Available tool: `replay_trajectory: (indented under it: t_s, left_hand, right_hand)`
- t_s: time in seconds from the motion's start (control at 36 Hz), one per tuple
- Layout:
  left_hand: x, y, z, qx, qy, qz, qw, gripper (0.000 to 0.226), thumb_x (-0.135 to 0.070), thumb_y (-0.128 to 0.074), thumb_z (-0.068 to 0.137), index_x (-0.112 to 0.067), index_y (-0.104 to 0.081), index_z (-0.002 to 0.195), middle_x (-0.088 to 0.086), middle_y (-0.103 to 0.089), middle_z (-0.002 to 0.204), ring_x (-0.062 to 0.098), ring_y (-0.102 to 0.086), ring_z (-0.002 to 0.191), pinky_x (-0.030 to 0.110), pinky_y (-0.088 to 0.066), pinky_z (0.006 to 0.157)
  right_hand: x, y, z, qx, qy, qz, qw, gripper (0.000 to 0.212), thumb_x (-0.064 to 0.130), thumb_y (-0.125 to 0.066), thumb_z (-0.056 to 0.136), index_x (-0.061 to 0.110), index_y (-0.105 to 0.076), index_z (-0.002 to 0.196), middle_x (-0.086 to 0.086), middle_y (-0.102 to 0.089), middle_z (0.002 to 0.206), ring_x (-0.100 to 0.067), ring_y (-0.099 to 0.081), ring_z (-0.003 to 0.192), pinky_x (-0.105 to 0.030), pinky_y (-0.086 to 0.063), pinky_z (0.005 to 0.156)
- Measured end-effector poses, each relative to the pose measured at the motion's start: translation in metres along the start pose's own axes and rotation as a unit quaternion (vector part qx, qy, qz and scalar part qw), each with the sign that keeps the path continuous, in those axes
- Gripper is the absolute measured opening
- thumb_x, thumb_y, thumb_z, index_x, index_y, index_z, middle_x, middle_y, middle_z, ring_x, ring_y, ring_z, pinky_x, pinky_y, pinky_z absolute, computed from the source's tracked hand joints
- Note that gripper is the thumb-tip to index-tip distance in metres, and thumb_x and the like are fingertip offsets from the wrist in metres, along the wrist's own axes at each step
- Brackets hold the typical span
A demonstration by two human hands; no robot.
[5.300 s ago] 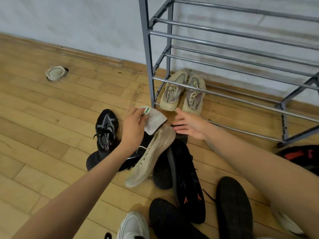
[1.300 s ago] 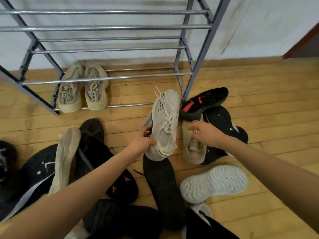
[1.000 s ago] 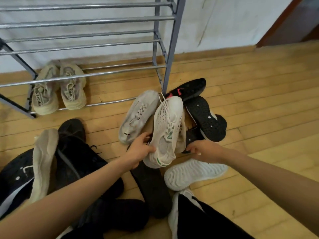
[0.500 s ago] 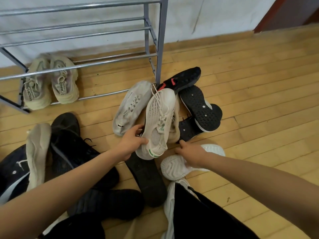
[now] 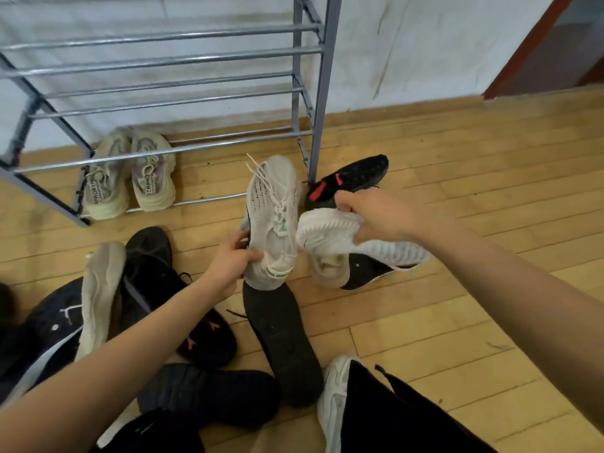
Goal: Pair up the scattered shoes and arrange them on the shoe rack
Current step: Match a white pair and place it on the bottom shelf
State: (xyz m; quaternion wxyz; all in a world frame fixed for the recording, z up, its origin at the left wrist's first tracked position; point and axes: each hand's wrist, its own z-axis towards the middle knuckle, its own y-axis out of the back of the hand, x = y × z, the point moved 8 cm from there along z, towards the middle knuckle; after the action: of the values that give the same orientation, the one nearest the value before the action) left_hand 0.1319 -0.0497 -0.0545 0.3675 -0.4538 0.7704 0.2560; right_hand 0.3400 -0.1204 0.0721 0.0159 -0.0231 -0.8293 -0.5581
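My left hand (image 5: 230, 264) grips a white knit sneaker (image 5: 273, 217) by its heel, toe pointing away, laces on top. My right hand (image 5: 376, 214) holds a second white sneaker (image 5: 330, 232) lifted off the floor, its ridged sole turned up toward me. The two white shoes hang side by side, close together. A grey metal shoe rack (image 5: 313, 93) stands against the wall. A beige pair (image 5: 130, 181) sits together on the floor under the rack's lowest bars.
Scattered shoes lie on the wooden floor: a black one with red marks (image 5: 353, 178) by the rack leg, a sole-up black shoe (image 5: 284, 341), a black shoe with orange marks (image 5: 196, 335), a beige sole-up shoe (image 5: 98, 289). A doorway (image 5: 555, 44) opens at the right.
My right hand has picked the sole-up white sneaker off the floor and raised it beside the one in my left hand. The view has swung slightly left.
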Motion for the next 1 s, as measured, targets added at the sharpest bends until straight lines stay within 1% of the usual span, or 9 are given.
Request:
replay_trajectory:
  t_s: [0.11, 0.19, 0.31, 0.36, 0.42, 0.5, 0.64, 0.89, 1.0]
  left_hand:
    - [-0.007, 0.024, 0.004, -0.030, 0.010, -0.021, 0.999, 0.060, 0.005, -0.058, 0.085, -0.015, -0.042, 0.139, 0.005, -0.055, 0.123, 0.023, -0.053, 0.105, 0.040, -0.046, 0.084]
    - [-0.007, 0.040, 0.006, -0.043, 0.018, -0.037, 0.998, 0.059, 0.003, -0.059, 0.085, -0.015, -0.041, 0.138, 0.004, -0.056, 0.121, 0.024, -0.055, 0.106, 0.042, -0.047, 0.085]
    - [-0.004, 0.060, 0.010, -0.059, 0.021, -0.066, 0.996, 0.060, 0.001, -0.061, 0.083, -0.015, -0.042, 0.138, 0.007, -0.058, 0.126, 0.028, -0.056, 0.113, 0.045, -0.049, 0.092]
    - [-0.001, 0.070, 0.011, -0.068, 0.020, -0.086, 0.994, 0.060, 0.003, -0.060, 0.083, -0.014, -0.042, 0.138, 0.008, -0.058, 0.127, 0.028, -0.057, 0.113, 0.042, -0.050, 0.086]
    - [0.002, 0.079, 0.013, -0.072, 0.019, -0.099, 0.992, 0.061, 0.004, -0.061, 0.083, -0.013, -0.042, 0.139, 0.010, -0.057, 0.129, 0.028, -0.058, 0.112, 0.037, -0.051, 0.078]
    - [0.007, 0.089, 0.017, -0.077, 0.015, -0.107, 0.991, 0.062, 0.005, -0.060, 0.083, -0.011, -0.041, 0.140, 0.012, -0.057, 0.129, 0.030, -0.059, 0.111, 0.038, -0.053, 0.078]
    - [0.019, 0.092, 0.027, -0.076, 0.027, -0.105, 0.991, 0.064, 0.007, -0.060, 0.083, -0.009, -0.039, 0.141, 0.013, -0.056, 0.130, 0.031, -0.058, 0.113, 0.040, -0.053, 0.086]
    - [0.039, 0.088, 0.042, -0.074, 0.036, -0.055, 0.995, 0.065, 0.005, -0.061, 0.083, -0.011, -0.039, 0.141, 0.008, -0.053, 0.134, 0.026, -0.054, 0.118, 0.045, -0.047, 0.101]
    - [0.039, 0.101, 0.036, -0.135, 0.006, -0.020, 0.991, 0.063, 0.007, -0.053, 0.086, -0.012, -0.036, 0.144, 0.006, -0.048, 0.139, 0.025, -0.048, 0.126, 0.037, -0.044, 0.102]
  right_hand:
    - [0.025, 0.034, 0.020, -0.114, 0.003, -0.117, 0.987, 0.051, 0.013, -0.054, 0.090, 0.025, -0.034, 0.136, -0.007, -0.053, 0.114, -0.024, -0.046, 0.065, -0.033, -0.035, 0.055]
    - [0.039, 0.027, 0.035, -0.138, 0.013, -0.096, 0.986, 0.054, 0.001, -0.044, 0.091, 0.020, -0.032, 0.141, -0.015, -0.043, 0.123, -0.030, -0.051, 0.071, -0.034, -0.030, 0.055]
    - [0.050, 0.010, 0.059, -0.148, 0.038, -0.015, 0.988, 0.052, -0.002, -0.041, 0.091, 0.014, -0.033, 0.140, -0.015, -0.038, 0.130, -0.034, -0.055, 0.086, -0.033, -0.036, 0.059]
    - [0.055, -0.008, 0.070, -0.105, 0.060, 0.056, 0.991, 0.059, -0.006, -0.040, 0.090, 0.013, -0.028, 0.145, -0.012, -0.030, 0.141, -0.032, -0.053, 0.102, -0.031, -0.041, 0.072]
    - [0.059, -0.027, 0.077, -0.042, 0.080, 0.144, 0.985, 0.061, -0.007, -0.039, 0.090, 0.012, -0.027, 0.147, -0.008, -0.023, 0.149, -0.027, -0.041, 0.126, -0.026, -0.035, 0.096]
    - [0.061, -0.057, 0.089, 0.031, 0.069, 0.258, 0.963, 0.047, 0.001, -0.034, 0.096, 0.011, -0.039, 0.142, -0.002, -0.028, 0.147, -0.016, -0.028, 0.138, -0.018, -0.019, 0.107]
    - [0.050, -0.094, 0.098, 0.030, -0.005, 0.280, 0.959, 0.036, 0.030, -0.051, 0.096, 0.017, -0.051, 0.129, 0.005, -0.037, 0.130, -0.011, -0.042, 0.122, -0.018, -0.030, 0.095]
    - [0.043, -0.102, 0.105, -0.069, -0.056, 0.348, 0.933, 0.053, 0.013, -0.070, 0.081, 0.016, -0.041, 0.126, -0.001, -0.024, 0.134, -0.013, -0.034, 0.122, -0.017, -0.029, 0.094]
    - [0.026, -0.104, 0.105, -0.106, -0.157, 0.428, 0.884, 0.065, 0.007, -0.066, 0.081, 0.022, -0.034, 0.135, -0.007, -0.025, 0.136, -0.023, -0.040, 0.119, -0.027, -0.040, 0.092]
